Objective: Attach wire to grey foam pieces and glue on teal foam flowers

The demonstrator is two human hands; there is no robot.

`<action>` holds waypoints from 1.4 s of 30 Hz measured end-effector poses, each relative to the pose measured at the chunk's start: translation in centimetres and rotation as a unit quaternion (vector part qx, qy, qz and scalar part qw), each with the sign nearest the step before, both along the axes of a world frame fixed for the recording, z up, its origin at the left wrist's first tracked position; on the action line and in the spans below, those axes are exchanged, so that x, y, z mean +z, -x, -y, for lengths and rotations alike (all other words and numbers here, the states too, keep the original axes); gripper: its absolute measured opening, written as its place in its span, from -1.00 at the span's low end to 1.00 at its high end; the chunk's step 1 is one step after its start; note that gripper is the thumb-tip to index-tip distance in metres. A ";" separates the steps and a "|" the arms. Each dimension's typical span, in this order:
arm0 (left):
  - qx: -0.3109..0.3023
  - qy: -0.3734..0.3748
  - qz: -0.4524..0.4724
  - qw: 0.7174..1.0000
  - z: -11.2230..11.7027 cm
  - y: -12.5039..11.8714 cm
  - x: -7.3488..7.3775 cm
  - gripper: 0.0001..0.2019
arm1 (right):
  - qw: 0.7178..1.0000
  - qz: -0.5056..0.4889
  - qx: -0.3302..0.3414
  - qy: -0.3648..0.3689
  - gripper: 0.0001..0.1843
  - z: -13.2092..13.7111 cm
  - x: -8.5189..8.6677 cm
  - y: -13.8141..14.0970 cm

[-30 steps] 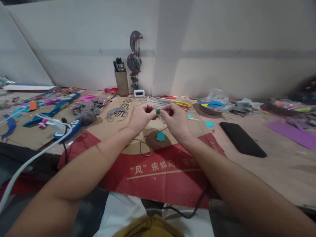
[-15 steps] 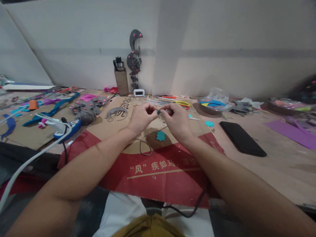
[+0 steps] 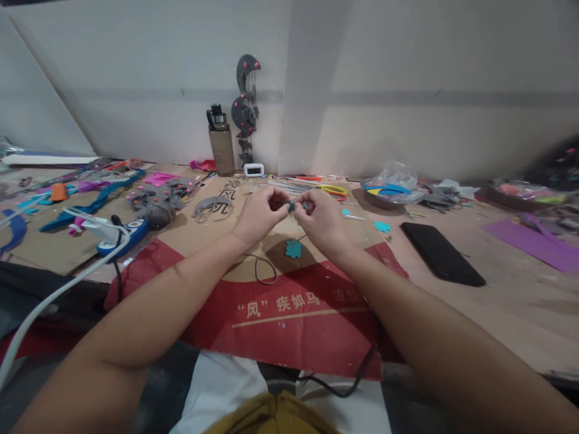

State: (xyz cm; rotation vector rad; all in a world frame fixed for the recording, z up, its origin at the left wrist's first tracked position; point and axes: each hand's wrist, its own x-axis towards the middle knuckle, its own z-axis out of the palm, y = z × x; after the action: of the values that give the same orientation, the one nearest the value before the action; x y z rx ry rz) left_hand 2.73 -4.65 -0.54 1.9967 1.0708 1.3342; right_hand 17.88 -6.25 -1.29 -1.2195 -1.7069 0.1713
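Observation:
My left hand (image 3: pixel 259 212) and my right hand (image 3: pixel 322 220) meet above the flattened cardboard sheet (image 3: pixel 289 313), fingers pinched together on a small teal piece (image 3: pixel 292 207) held between them. Both sets of fingertips close on it, and most of it is hidden. Just below the hands a teal flower-shaped cutout (image 3: pixel 293 248) lies on the cardboard. A thin dark cord (image 3: pixel 265 271) loops beside it.
A glue gun (image 3: pixel 121 237) with a white cable lies left. Grey and blue craft cutouts (image 3: pixel 158 199) clutter the far left. A bottle (image 3: pixel 221 144), a small clock (image 3: pixel 253 170), scissors (image 3: pixel 332 191), a plastic-covered dish (image 3: pixel 393 187), a black phone (image 3: pixel 441 260) and purple sheet (image 3: pixel 534 241) sit around.
My hands have closed in slightly on the teal piece, so less of it shows. Nothing else has moved.

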 end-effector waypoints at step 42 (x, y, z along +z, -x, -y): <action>-0.033 0.206 0.124 0.970 -2.6 1.2 -1.8 -0.82 | 0.882 -0.402 0.086 0.231 -0.73 -1.8 -0.6 -0.8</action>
State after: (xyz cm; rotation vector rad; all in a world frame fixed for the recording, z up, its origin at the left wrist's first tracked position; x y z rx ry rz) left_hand 1.53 -2.04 -2.30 1.5063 1.0526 1.1739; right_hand 18.66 -4.49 -1.91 -1.0892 -1.0421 1.0904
